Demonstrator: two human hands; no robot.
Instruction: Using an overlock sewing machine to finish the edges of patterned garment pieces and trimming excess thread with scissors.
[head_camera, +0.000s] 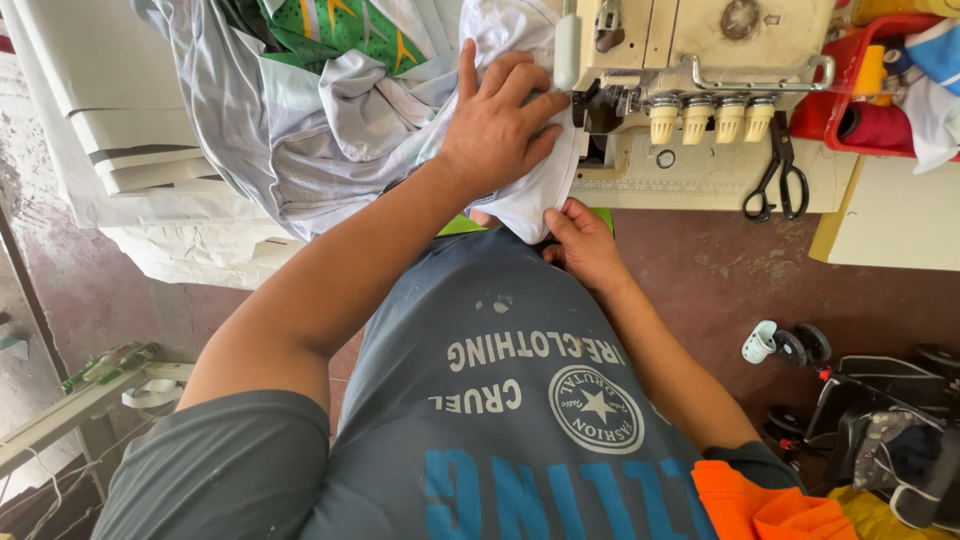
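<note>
Two hands work one white fabric piece (535, 195) (four cream knobs (710, 118) nearby). The left hand (497, 125) presses flat, fingers open; the right hand (583, 245) pinches its lower edge, and the fabric runs lengthwise toward the sewing machine (700, 60).

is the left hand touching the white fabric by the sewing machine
Touching. The head view shows the left hand pressed flat on the white fabric, fingers spread toward the sewing machine.
</note>
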